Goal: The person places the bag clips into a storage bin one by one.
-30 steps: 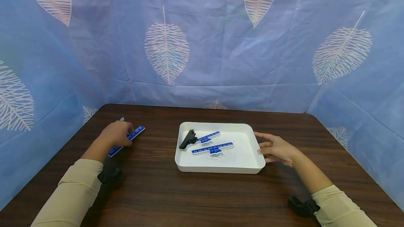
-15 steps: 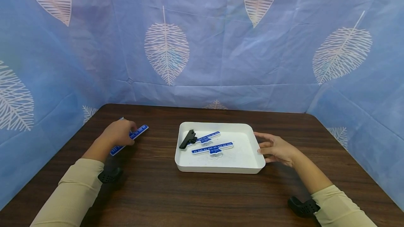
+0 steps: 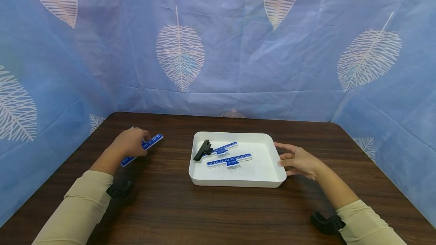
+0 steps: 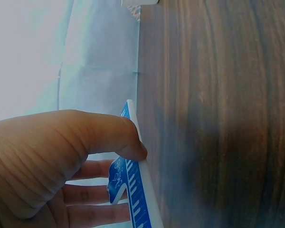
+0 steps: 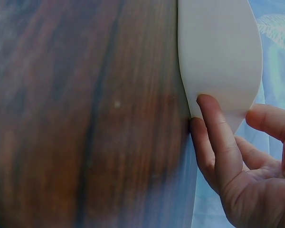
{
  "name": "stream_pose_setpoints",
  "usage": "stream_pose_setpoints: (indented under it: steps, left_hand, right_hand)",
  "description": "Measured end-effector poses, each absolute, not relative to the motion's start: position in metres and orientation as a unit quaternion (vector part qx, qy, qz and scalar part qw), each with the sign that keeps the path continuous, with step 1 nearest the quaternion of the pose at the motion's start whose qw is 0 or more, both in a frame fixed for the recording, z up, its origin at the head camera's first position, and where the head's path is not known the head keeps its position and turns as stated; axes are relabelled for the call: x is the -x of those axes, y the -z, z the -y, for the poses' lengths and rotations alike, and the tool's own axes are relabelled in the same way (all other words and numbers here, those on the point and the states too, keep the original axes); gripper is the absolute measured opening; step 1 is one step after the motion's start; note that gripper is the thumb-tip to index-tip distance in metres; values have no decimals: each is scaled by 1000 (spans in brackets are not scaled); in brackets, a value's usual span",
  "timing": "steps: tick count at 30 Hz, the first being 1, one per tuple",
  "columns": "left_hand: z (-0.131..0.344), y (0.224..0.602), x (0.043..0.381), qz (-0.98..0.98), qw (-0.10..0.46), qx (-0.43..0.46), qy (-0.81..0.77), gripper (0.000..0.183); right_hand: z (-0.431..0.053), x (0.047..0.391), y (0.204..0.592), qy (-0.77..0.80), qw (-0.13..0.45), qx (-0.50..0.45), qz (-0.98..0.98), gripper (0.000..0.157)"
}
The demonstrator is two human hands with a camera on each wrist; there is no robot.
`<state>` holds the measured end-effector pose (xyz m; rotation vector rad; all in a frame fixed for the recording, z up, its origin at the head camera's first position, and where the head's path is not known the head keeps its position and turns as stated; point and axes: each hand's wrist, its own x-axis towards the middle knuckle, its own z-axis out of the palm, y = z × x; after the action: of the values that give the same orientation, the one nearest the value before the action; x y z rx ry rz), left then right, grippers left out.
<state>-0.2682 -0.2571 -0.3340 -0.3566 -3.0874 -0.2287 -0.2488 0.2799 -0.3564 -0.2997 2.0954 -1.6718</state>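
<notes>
My left hand (image 3: 129,143), at the table's left side, holds a blue and white clip (image 3: 153,141) with a row of white key-like marks. The left wrist view shows my thumb across the clip's long bar (image 4: 138,194), the other fingers behind it. Beyond that hand a small pale tip (image 3: 132,127) shows, the rest hidden. My right hand (image 3: 301,162) has its fingers spread against the right wall of a white tray (image 3: 263,162); fingertips touch the tray's side (image 5: 218,52) in the right wrist view. Inside the tray lie two blue and white clips (image 3: 232,161) and a black clip (image 3: 203,151).
The dark wood table (image 3: 211,214) spreads around the tray. A blue cloth (image 3: 225,67) with white leaf prints stands behind the table and along both sides. A black band (image 3: 119,189) sits at my left wrist, another (image 3: 327,223) at my right.
My left hand has shifted slightly to the right, and the blue and white clip has moved right and a little up in the head view. The right hand and tray stay put.
</notes>
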Motion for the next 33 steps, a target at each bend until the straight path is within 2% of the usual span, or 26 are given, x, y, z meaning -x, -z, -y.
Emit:
stream_pose_setpoints:
  steps: [33]
  left_hand:
    - [236, 318, 262, 988, 29, 145, 45, 40]
  right_hand:
    - [-281, 249, 358, 605, 219, 111, -757, 83]
